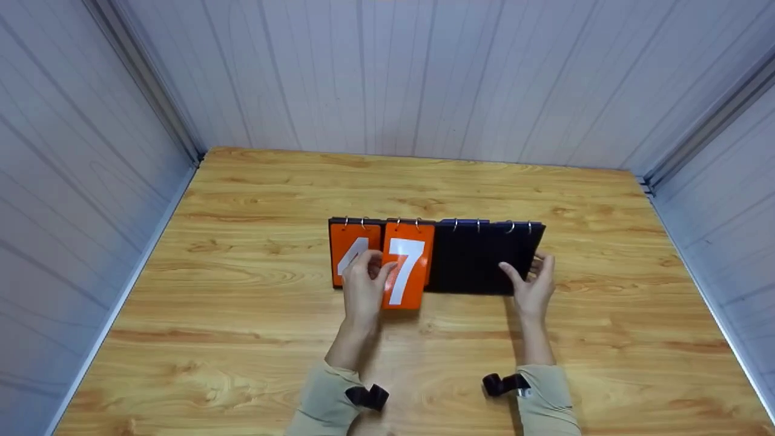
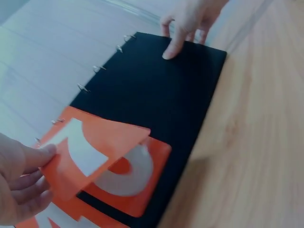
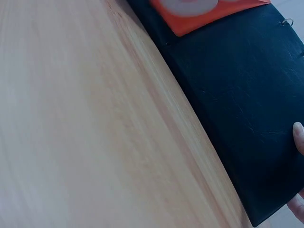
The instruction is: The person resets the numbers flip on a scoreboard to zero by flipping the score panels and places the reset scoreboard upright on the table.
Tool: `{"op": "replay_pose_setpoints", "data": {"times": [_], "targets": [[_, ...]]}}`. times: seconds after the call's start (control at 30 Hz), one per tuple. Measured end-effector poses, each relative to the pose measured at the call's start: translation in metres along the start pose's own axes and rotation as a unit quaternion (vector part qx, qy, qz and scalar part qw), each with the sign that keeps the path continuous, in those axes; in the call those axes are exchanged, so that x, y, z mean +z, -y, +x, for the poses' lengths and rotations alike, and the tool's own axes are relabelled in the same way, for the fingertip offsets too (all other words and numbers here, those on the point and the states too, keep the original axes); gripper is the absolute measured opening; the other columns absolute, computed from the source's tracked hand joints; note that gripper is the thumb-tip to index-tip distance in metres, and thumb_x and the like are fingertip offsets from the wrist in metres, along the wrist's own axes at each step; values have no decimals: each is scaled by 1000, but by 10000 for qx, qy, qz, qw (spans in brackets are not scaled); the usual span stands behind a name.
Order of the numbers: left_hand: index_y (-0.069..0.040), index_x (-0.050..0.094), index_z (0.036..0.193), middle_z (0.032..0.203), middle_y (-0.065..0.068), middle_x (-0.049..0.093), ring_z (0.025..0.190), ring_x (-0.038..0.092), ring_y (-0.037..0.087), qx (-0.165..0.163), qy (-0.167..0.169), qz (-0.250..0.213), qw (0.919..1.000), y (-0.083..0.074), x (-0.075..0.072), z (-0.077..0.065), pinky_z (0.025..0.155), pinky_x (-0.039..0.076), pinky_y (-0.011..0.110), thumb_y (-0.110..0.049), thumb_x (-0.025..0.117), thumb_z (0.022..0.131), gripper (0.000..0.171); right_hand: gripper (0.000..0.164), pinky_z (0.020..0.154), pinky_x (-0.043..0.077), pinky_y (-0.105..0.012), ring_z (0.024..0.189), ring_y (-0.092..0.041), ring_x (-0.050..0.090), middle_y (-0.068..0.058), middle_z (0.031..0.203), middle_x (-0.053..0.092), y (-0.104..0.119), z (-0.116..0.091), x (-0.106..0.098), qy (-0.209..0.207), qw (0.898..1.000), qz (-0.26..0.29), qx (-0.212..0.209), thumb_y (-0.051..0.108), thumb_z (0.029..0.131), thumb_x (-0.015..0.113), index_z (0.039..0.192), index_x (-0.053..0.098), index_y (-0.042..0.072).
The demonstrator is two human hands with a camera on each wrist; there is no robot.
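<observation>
A black flip scoreboard (image 1: 466, 260) stands on the wooden table, with metal rings along its top edge. An orange card with a white 7 (image 1: 404, 264) hangs from its rings, and my left hand (image 1: 363, 287) pinches that card's left edge, lifting it away from the board. Under it, in the left wrist view, shows another orange card with a rounded white digit (image 2: 152, 178), partly hidden. The leftmost orange card (image 1: 339, 242) bears a 4, partly covered by my left hand. My right hand (image 1: 533, 289) grips the board's right edge, thumb on the front, fingers behind.
The wood-patterned table (image 1: 254, 339) extends around the board on all sides. Pale panelled walls (image 1: 387, 79) enclose it at the back, left and right. A dark strap-like device (image 1: 367, 397) sits at the left sleeve, and another dark device (image 1: 505, 384) at the right sleeve.
</observation>
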State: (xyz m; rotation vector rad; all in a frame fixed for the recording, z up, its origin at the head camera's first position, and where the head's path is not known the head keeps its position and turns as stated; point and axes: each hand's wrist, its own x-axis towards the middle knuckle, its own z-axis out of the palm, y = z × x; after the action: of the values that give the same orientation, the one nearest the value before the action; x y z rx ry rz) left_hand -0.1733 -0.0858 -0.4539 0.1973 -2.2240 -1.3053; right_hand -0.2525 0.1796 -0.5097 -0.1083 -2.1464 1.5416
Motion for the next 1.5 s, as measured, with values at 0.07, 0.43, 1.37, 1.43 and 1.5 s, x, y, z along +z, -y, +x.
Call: {"op": "replay_pose_setpoints", "data": {"times": [0.07, 0.43, 1.37, 1.43, 1.5], "targets": [[-1, 60, 96, 73, 5, 59, 62, 53, 12, 13, 155, -178, 9997, -3, -3, 0, 57, 46, 22, -12, 71, 73, 28, 55, 64, 41, -23, 75, -14, 48, -11, 85, 55, -1, 0, 0, -9, 10000, 46, -12, 9, 65, 78, 106, 44, -4], [6, 62, 100, 94, 15, 62, 80, 56, 19, -108, 1252, -1970, 9723, -16, -25, 7, 68, 47, 23, -3, 49, 90, 19, 54, 62, 41, -19, 74, -16, 48, -13, 84, 55, 1, 0, -1, -18, 9998, 198, -67, 6, 64, 78, 105, 43, -4], [1, 68, 79, 71, 6, 61, 67, 56, 15, 1980, -646, -221, 9778, -40, -1, 88, 62, 46, 24, -11, 67, 78, 12, 54, 60, 42, -17, 72, -14, 49, -12, 83, 56, -2, 4, 1, -23, 9995, 212, -223, 5, 64, 78, 104, 45, -6], [2, 68, 81, 72, 7, 60, 67, 56, 15, 1852, -587, -75, 9809, -39, 3, 95, 62, 45, 23, -11, 66, 79, 13, 54, 61, 43, -18, 72, -13, 50, -11, 83, 56, -3, 4, 1, -31, 9995, 168, -279, 6, 64, 79, 104, 45, -5], [3, 67, 83, 73, 8, 60, 68, 56, 16, 1688, -523, 43, 9843, -38, 6, 101, 63, 46, 23, -11, 66, 79, 14, 54, 62, 43, -19, 73, -12, 50, -9, 83, 56, -5, 4, 1, -48, 9995, 83, -315, 9, 64, 79, 104, 44, -3]]}}
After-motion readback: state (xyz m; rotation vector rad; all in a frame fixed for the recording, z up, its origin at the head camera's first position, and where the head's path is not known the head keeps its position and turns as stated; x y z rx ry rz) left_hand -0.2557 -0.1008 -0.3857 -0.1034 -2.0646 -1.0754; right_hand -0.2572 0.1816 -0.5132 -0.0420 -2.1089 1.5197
